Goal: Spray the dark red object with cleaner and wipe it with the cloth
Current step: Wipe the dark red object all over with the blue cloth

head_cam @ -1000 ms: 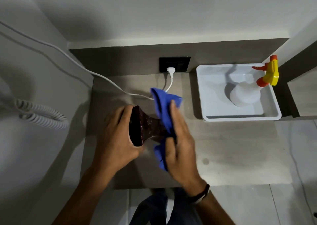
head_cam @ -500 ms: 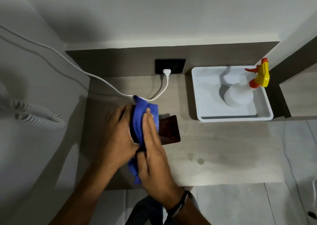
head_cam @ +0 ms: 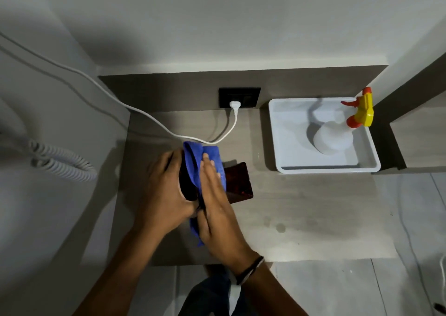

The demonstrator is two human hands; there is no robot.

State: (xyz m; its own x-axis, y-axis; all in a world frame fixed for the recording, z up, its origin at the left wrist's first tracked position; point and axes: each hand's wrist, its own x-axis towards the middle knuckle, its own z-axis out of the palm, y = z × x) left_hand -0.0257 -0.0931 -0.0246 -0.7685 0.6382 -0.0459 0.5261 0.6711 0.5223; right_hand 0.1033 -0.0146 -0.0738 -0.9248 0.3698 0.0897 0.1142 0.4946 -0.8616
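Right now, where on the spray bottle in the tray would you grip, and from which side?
Probably the narrow neck under the yellow head of the spray bottle, coming from the right: it stands upright in the white tray with its nozzle pointing left, so the palm lands behind the head, a finger on the trigger.

The left hand (head_cam: pixel 164 190) grips the dark red object (head_cam: pixel 237 183) — the right hand (head_cam: pixel 214 195) presses a blue cloth (head_cam: pixel 205 156) on it.
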